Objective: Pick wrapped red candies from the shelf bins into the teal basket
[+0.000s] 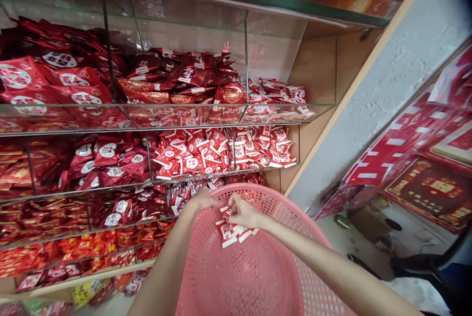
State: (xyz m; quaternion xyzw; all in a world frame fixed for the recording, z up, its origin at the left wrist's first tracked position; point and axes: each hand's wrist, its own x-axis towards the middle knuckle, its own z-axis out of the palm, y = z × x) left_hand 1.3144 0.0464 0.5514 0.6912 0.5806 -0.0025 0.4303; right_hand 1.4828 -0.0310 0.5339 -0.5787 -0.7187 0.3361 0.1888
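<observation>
A pink perforated plastic basket (258,276) is in front of me, below a tiered glass display of red sweet packets. My left hand (202,200) grips the basket's far rim, fingers curled over it. My right hand (241,212) is closed on a bunch of small red and white candy packets (230,231) that hang from it inside the basket. Just beyond the rim, a glass compartment holds more of the same red and white packets (191,158).
The glass shelves (221,117) rise in steps, divided into compartments full of red packets (73,85). A white wall (387,85) stands to the right, with red decorations (431,188) and a cardboard box (370,220) on the floor beyond.
</observation>
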